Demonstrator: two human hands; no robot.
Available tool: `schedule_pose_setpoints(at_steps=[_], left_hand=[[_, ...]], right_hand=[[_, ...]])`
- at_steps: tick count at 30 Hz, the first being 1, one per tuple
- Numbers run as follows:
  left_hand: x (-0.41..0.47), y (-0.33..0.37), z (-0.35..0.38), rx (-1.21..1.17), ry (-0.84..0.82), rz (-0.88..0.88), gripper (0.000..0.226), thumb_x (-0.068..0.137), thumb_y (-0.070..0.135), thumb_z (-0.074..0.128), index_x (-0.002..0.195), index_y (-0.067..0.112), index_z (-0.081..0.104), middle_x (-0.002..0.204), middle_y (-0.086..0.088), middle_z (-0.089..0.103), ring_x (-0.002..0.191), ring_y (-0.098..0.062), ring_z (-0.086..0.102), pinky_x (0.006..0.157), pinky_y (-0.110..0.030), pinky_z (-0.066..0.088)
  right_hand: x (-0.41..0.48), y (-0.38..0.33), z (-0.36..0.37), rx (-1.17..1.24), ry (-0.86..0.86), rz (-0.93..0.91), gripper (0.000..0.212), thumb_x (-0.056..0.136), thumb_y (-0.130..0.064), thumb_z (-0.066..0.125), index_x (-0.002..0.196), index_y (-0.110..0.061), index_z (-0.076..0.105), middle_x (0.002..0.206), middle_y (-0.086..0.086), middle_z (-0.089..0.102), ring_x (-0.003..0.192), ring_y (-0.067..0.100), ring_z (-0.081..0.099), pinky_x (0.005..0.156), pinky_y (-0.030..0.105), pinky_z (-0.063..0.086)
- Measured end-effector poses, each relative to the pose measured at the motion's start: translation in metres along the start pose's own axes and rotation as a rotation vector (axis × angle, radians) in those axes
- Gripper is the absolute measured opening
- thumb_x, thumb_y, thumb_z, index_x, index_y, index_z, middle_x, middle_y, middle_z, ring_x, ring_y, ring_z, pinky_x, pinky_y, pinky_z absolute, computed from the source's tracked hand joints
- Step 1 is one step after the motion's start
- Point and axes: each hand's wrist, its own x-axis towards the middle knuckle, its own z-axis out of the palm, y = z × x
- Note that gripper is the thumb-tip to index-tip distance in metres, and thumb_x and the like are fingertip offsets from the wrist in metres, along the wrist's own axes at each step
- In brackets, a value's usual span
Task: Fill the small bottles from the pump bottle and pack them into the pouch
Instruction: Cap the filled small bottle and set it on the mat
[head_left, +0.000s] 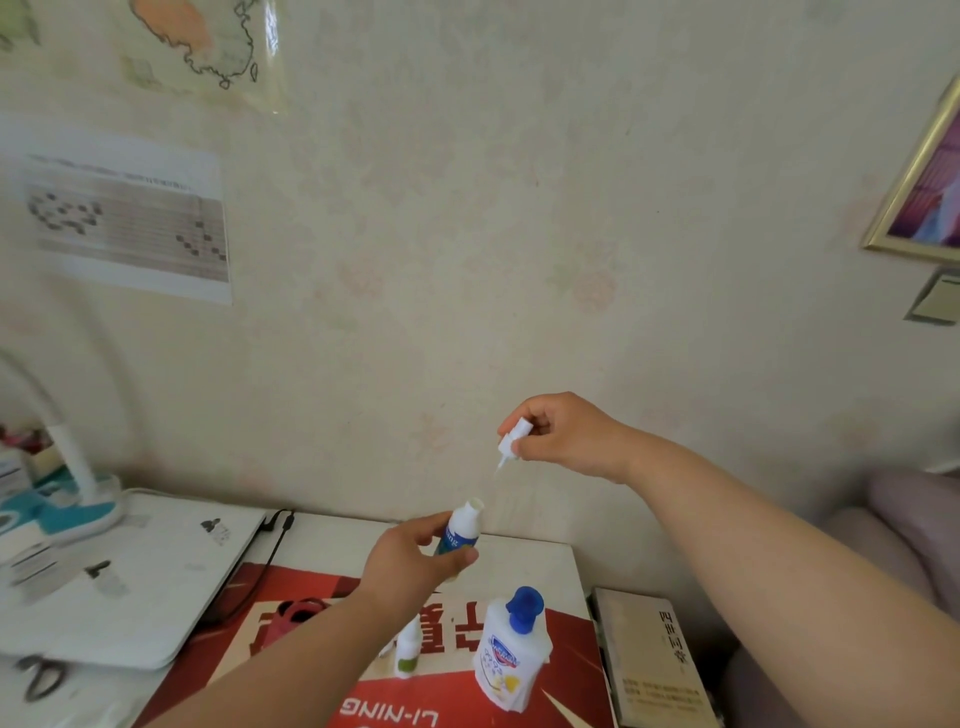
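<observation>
My left hand (413, 558) grips a small white bottle (461, 527) with a blue label, held up in the air with its mouth open. Above it, my right hand (563, 434) pinches the white spray cap (511, 441), whose thin tube hangs down clear of the bottle's mouth. The white pump bottle (511, 657) with a blue pump head stands on the red bag (566, 670) on the table. Another small white bottle (406, 649) with a green label stands left of the pump bottle. A red pouch-like thing (293, 618) lies partly hidden behind my left forearm.
A white laptop (130, 577) lies at the left with a black cable (270, 551) beside it. Scissors (39, 675) lie at the table's near left. A book (654, 660) lies right of the red bag. A white desk lamp (78, 467) stands at the far left.
</observation>
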Motion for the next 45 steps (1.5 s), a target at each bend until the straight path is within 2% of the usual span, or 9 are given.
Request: schedule_pose_setpoints(at_steps=[6, 16, 22, 26, 30, 34, 38, 42, 45], left_hand=[[0.003, -0.001, 0.000, -0.012, -0.008, -0.022, 0.050, 0.078, 0.030, 0.072, 0.125, 0.030, 0.055, 0.099, 0.013, 0.051, 0.095, -0.005, 0.048, 0.082, -0.019, 0.036], [0.002, 0.012, -0.005, -0.039, -0.018, 0.027, 0.046, 0.080, 0.027, 0.070, 0.124, 0.027, 0.055, 0.091, 0.020, 0.050, 0.072, 0.008, 0.050, 0.052, -0.002, 0.038], [0.001, 0.017, -0.007, -0.038, -0.022, 0.035, 0.044, 0.081, 0.025, 0.070, 0.123, 0.024, 0.057, 0.090, 0.017, 0.051, 0.069, 0.010, 0.049, 0.054, 0.005, 0.037], [0.003, 0.018, -0.008, -0.023, -0.016, 0.030, 0.045, 0.080, 0.028, 0.070, 0.124, 0.025, 0.057, 0.091, 0.018, 0.052, 0.073, 0.009, 0.049, 0.056, -0.004, 0.035], [0.004, 0.018, -0.008, -0.036, -0.022, 0.030, 0.043, 0.080, 0.027, 0.070, 0.122, 0.026, 0.058, 0.086, 0.023, 0.051, 0.076, 0.008, 0.049, 0.060, -0.004, 0.032], [0.005, 0.018, -0.008, -0.032, -0.023, 0.029, 0.042, 0.080, 0.026, 0.071, 0.120, 0.026, 0.059, 0.086, 0.023, 0.051, 0.075, 0.007, 0.050, 0.061, -0.005, 0.032], [0.006, 0.017, -0.006, -0.019, -0.025, 0.024, 0.041, 0.080, 0.025, 0.070, 0.120, 0.025, 0.059, 0.085, 0.023, 0.051, 0.076, 0.006, 0.048, 0.062, -0.005, 0.030], [0.006, 0.016, -0.005, -0.014, -0.042, 0.018, 0.044, 0.080, 0.027, 0.070, 0.122, 0.024, 0.058, 0.097, 0.013, 0.056, 0.086, 0.000, 0.050, 0.076, -0.015, 0.033], [0.007, 0.016, -0.006, -0.024, -0.041, 0.012, 0.044, 0.080, 0.027, 0.070, 0.123, 0.023, 0.058, 0.103, 0.009, 0.058, 0.092, -0.004, 0.050, 0.079, -0.018, 0.034]], right_hand=[[0.003, -0.003, 0.006, -0.043, -0.024, -0.003, 0.011, 0.084, -0.013, 0.066, 0.086, -0.024, 0.066, 0.095, -0.007, 0.068, 0.094, 0.012, 0.063, 0.092, 0.031, 0.050], [0.007, -0.002, 0.022, -0.140, -0.094, 0.003, 0.019, 0.086, -0.012, 0.063, 0.105, -0.014, 0.067, 0.110, 0.002, 0.068, 0.105, 0.019, 0.063, 0.094, 0.032, 0.051], [0.008, 0.001, 0.031, -0.162, -0.125, -0.011, 0.022, 0.086, -0.010, 0.061, 0.107, -0.015, 0.067, 0.106, -0.003, 0.065, 0.100, 0.013, 0.062, 0.091, 0.027, 0.051], [0.009, 0.001, 0.032, -0.169, -0.140, -0.020, 0.024, 0.086, -0.009, 0.062, 0.109, -0.015, 0.066, 0.105, -0.006, 0.064, 0.098, 0.009, 0.061, 0.090, 0.023, 0.050], [0.010, 0.002, 0.034, -0.152, -0.133, -0.019, 0.024, 0.086, -0.009, 0.063, 0.108, -0.018, 0.065, 0.108, -0.004, 0.064, 0.101, 0.010, 0.062, 0.092, 0.025, 0.051], [0.012, 0.004, 0.034, -0.187, -0.125, -0.013, 0.026, 0.083, -0.020, 0.070, 0.109, -0.021, 0.063, 0.109, -0.001, 0.064, 0.098, 0.011, 0.061, 0.092, 0.028, 0.051], [0.011, 0.006, 0.037, -0.235, -0.104, 0.002, 0.035, 0.082, -0.032, 0.072, 0.113, -0.022, 0.061, 0.091, -0.010, 0.060, 0.088, 0.007, 0.057, 0.085, 0.024, 0.049], [0.013, 0.007, 0.039, -0.221, -0.082, 0.007, 0.038, 0.081, -0.037, 0.071, 0.114, -0.023, 0.060, 0.083, -0.015, 0.056, 0.079, 0.002, 0.054, 0.079, 0.021, 0.046], [0.012, 0.007, 0.041, -0.205, -0.073, -0.011, 0.042, 0.081, -0.037, 0.071, 0.118, -0.024, 0.058, 0.092, -0.015, 0.055, 0.085, 0.005, 0.053, 0.079, 0.019, 0.044]])
